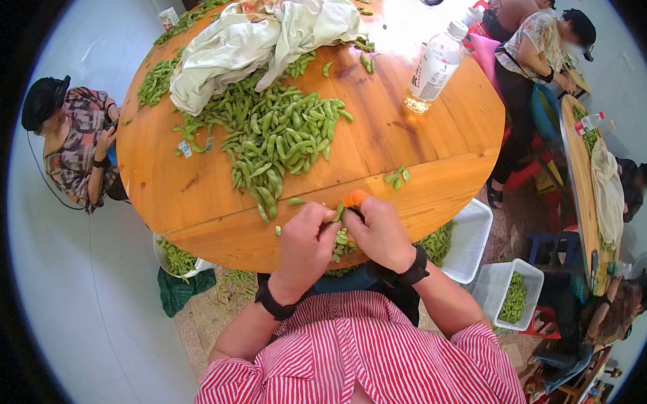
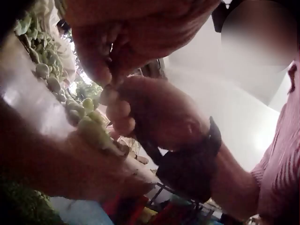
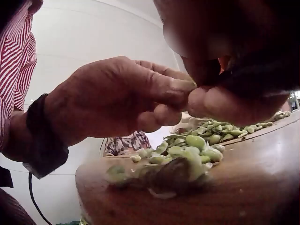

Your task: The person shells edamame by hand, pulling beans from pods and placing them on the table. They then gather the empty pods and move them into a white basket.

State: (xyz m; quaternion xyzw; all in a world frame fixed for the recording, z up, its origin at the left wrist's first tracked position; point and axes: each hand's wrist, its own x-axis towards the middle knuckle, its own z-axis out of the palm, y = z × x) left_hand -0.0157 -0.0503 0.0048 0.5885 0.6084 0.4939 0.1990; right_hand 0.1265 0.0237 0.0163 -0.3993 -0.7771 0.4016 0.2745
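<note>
Over the near edge of the round wooden table, my left hand and right hand meet with thumbs and fingertips together. Between them they pinch a green edamame pod, mostly covered by the fingers. An orange covering wraps a finger of the right hand. Shelled beans lie in a small heap just below the hands. The right wrist view has the left hand side-on, thumb against the right fingertips, above beans and husks.
A large pile of pods spreads ahead, partly under a pale cloth. A plastic bottle stands at the right. White baskets with pods sit below the table. Other people sit around, one at the left.
</note>
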